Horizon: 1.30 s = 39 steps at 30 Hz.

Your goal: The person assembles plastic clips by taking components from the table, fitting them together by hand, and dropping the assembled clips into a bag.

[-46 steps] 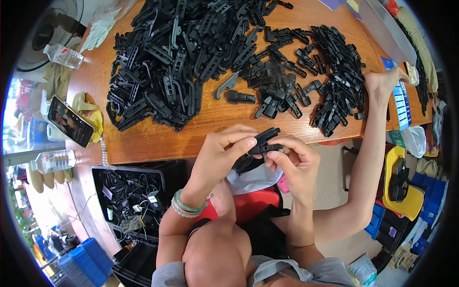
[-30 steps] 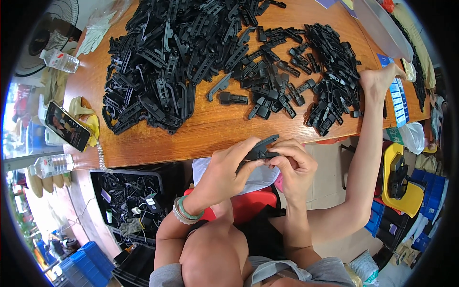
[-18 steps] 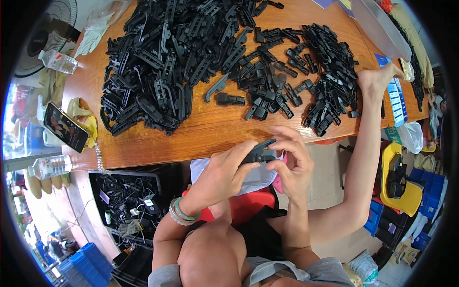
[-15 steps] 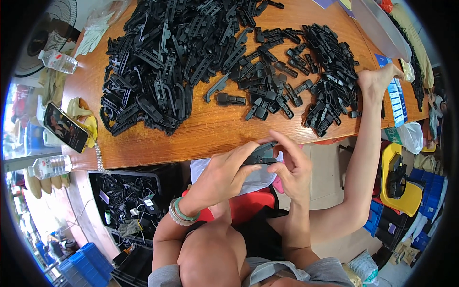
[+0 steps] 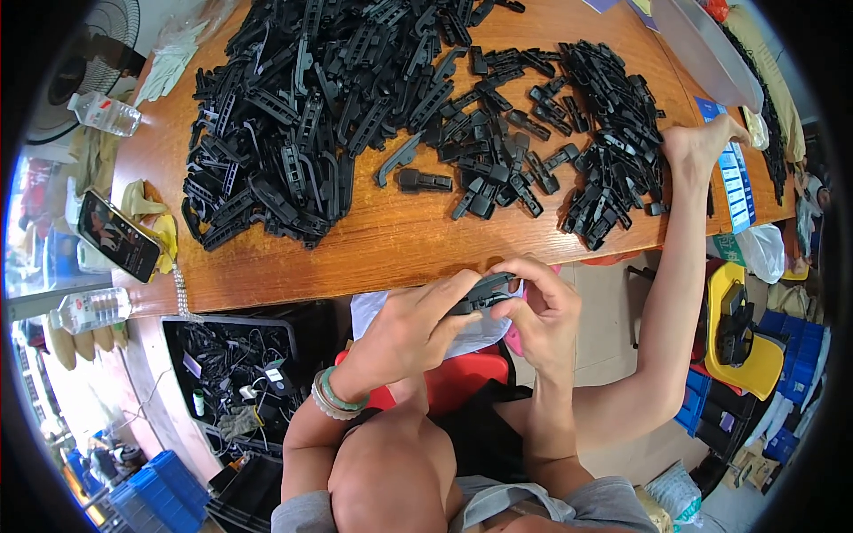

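Observation:
Just off the table's front edge, a small black plastic part (image 5: 485, 293) sits between my two hands. My left hand (image 5: 416, 322) pinches its left end, with bracelets at the wrist. At its right end, the thumb and fingers of my right hand (image 5: 544, 306) grip it. The fingers cover parts of it, so its full shape cannot be made out. Beyond the hands lie a large heap of long black plastic pieces (image 5: 293, 124) and, to the right, smaller black plastic pieces (image 5: 498, 169). One single black piece (image 5: 425, 182) lies near the front of these.
The wooden table (image 5: 355, 275) carries a phone (image 5: 120, 235) propped at the left and a clear bottle (image 5: 105, 114). My bare leg (image 5: 680, 266) rests against the table at the right. Below left stands a black bin (image 5: 235, 329) of cables. A yellow chair (image 5: 751, 346) is at the right.
My hands have shifted only slightly. The black part has tilted a little, and my right fingers have curled closer around its right end.

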Each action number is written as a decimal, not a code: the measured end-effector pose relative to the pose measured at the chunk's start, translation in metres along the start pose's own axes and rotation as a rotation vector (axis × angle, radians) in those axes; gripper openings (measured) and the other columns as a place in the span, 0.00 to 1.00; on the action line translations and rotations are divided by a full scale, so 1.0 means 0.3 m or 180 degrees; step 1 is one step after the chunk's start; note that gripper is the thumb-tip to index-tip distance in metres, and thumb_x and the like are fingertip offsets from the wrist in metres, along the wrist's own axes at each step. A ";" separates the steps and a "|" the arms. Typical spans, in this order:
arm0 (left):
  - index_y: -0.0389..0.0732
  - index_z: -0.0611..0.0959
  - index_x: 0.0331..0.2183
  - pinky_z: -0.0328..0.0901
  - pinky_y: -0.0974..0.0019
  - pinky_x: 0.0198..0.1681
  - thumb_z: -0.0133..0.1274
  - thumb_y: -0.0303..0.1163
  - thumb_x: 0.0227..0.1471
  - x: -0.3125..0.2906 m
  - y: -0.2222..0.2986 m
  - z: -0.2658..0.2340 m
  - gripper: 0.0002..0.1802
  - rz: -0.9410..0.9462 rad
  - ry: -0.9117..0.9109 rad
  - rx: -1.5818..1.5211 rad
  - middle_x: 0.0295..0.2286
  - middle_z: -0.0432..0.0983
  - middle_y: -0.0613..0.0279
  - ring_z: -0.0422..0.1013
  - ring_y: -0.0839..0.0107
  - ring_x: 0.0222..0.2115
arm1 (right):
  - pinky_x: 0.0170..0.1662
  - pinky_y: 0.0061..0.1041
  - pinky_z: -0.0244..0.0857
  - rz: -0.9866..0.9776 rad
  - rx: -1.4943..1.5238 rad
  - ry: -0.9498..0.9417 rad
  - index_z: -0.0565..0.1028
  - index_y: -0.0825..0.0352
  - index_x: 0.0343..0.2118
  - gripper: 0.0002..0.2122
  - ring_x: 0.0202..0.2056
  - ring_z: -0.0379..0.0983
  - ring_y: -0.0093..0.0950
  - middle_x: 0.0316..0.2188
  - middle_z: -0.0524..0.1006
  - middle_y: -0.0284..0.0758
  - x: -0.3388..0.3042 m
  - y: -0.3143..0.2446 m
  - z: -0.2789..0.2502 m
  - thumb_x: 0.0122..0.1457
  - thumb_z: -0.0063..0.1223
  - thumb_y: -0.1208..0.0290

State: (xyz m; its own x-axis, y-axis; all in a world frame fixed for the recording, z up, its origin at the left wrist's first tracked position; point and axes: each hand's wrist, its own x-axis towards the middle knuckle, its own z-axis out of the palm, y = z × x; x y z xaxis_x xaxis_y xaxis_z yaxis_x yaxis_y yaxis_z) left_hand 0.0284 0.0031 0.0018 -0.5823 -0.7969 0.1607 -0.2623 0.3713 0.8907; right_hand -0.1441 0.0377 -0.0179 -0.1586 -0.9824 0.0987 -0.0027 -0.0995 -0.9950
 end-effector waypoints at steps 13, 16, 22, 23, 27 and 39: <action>0.35 0.75 0.42 0.67 0.61 0.30 0.57 0.24 0.45 0.006 -0.027 -0.005 0.19 -0.0161 -0.0011 -0.0138 0.32 0.75 0.49 0.72 0.52 0.29 | 0.32 0.18 0.60 0.0162 0.0271 -0.0054 0.77 0.71 0.32 0.12 0.28 0.67 0.20 0.28 0.78 0.33 0.010 0.011 0.000 0.41 0.62 0.82; 0.35 0.77 0.39 0.68 0.62 0.31 0.56 0.24 0.45 0.014 -0.027 -0.044 0.16 -0.0028 -0.0063 -0.0058 0.32 0.75 0.50 0.73 0.54 0.30 | 0.32 0.18 0.60 0.0234 0.0182 -0.0163 0.77 0.70 0.30 0.12 0.27 0.68 0.20 0.26 0.77 0.32 0.013 0.010 -0.016 0.39 0.63 0.82; 0.33 0.79 0.30 0.67 0.62 0.31 0.55 0.23 0.44 0.151 -0.110 -0.163 0.07 0.0355 0.1373 0.1265 0.29 0.74 0.51 0.72 0.55 0.29 | 0.27 0.22 0.58 -0.0646 -0.1242 0.0110 0.77 0.69 0.26 0.06 0.26 0.69 0.29 0.23 0.75 0.34 0.093 0.012 0.097 0.42 0.60 0.81; 0.34 0.80 0.30 0.67 0.64 0.30 0.56 0.23 0.44 0.189 -0.121 -0.167 0.06 0.0182 0.1508 0.1443 0.27 0.74 0.53 0.72 0.58 0.27 | 0.30 0.25 0.59 -0.1236 -0.1654 0.0369 0.76 0.69 0.25 0.04 0.30 0.68 0.32 0.26 0.73 0.36 0.145 0.015 0.128 0.44 0.58 0.81; 0.34 0.78 0.24 0.66 0.58 0.30 0.55 0.25 0.44 0.275 -0.152 -0.180 0.04 -0.0185 0.1219 0.2325 0.26 0.71 0.54 0.71 0.56 0.29 | 0.35 0.29 0.57 -0.1531 -0.2729 0.0734 0.76 0.69 0.24 0.03 0.34 0.65 0.32 0.28 0.70 0.36 0.262 0.012 0.204 0.45 0.56 0.79; 0.33 0.72 0.25 0.67 0.70 0.29 0.50 0.20 0.49 0.158 -0.095 -0.164 0.04 -0.0332 0.1845 0.0211 0.24 0.73 0.59 0.72 0.67 0.25 | 0.34 0.30 0.62 -0.1357 -0.2039 0.0403 0.75 0.69 0.29 0.07 0.32 0.70 0.33 0.31 0.74 0.37 0.243 -0.006 0.140 0.45 0.57 0.82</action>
State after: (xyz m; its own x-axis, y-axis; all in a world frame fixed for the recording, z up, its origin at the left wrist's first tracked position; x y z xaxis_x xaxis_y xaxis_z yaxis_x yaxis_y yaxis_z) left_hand 0.0461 -0.0689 0.0050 -0.0404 -0.9542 0.2964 -0.3541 0.2910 0.8888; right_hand -0.1143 -0.0405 -0.0083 -0.1272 -0.8505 0.5104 -0.6523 -0.3159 -0.6890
